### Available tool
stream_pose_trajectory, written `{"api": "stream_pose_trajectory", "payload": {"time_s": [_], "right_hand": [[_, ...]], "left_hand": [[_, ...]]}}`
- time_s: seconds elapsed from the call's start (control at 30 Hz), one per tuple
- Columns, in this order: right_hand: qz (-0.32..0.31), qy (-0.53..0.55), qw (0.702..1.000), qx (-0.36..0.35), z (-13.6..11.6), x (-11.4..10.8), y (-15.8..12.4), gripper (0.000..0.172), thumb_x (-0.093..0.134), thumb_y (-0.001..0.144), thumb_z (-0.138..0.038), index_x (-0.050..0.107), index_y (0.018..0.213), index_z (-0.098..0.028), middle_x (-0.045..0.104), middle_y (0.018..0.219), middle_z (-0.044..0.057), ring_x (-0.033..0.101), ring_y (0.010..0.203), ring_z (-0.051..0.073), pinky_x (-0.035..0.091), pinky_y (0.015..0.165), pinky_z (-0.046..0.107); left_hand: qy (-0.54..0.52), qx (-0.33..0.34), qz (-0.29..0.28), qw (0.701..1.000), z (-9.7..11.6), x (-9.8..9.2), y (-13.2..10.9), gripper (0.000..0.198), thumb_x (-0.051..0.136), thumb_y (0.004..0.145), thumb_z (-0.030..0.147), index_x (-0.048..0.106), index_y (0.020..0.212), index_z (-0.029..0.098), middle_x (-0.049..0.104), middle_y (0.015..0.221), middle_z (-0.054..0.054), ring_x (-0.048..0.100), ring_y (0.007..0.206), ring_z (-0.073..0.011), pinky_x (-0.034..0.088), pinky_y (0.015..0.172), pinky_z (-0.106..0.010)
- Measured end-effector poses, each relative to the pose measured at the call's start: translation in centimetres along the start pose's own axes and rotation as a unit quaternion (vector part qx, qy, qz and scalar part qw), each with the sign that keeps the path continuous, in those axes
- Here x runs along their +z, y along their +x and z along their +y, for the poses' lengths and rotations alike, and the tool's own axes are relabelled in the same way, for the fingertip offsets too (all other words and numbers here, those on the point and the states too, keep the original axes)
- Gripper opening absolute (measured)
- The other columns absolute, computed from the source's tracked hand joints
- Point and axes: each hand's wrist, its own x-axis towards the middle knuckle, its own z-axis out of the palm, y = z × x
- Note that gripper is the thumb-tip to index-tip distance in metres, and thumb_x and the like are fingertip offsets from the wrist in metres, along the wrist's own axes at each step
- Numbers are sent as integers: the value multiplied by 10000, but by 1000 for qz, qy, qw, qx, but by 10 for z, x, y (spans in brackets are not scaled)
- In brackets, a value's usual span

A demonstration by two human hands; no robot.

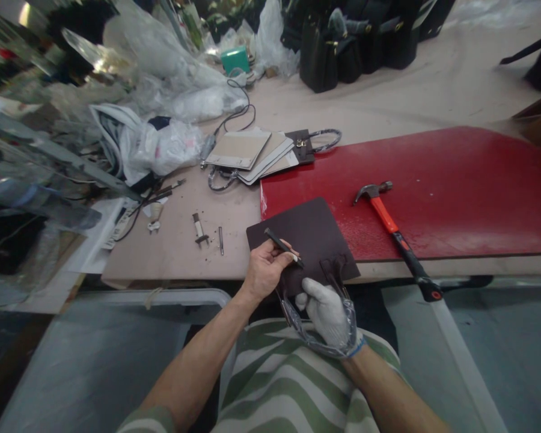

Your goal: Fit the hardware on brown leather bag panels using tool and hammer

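My bare left hand (265, 269) is closed around a slim black pen-like tool (283, 245), held slantwise over a dark brown leather bag panel (300, 225). A small white spot shows at the fingertips; I cannot make out what it is. The panel lies flat, partly on the red board, with its near edge at the table's front. A plastic-wrapped handle (313, 344) loops from that edge toward my body. Through this loop, my right hand (327, 310) in a white knit glove grips the panel's near edge with bent fingers, some of them hidden.
A claw hammer (390, 225) with an orange and black handle lies on the red board (460, 192), its grip overhanging the front edge. Stacked panels (252, 150) sit behind. Small metal tools (199, 228) lie at left. Black bags (342, 54) and plastic wrapping (171, 90) occupy the back.
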Motion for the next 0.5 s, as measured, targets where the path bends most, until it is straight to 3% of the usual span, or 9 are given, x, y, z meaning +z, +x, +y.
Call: {"api": "stream_pose_trajectory", "payload": {"time_s": [0.5], "right_hand": [[-11, -57, 998, -8, 2, 4, -1, 414, 832, 658, -535, 646, 526, -189, 579, 530, 26, 492, 530, 149, 454, 588, 326]], "left_hand": [[63, 30, -11, 998, -2, -11, -4, 150, 748, 812, 257, 699, 904, 150, 787, 863, -65, 752, 808, -174, 612, 771, -269]]}}
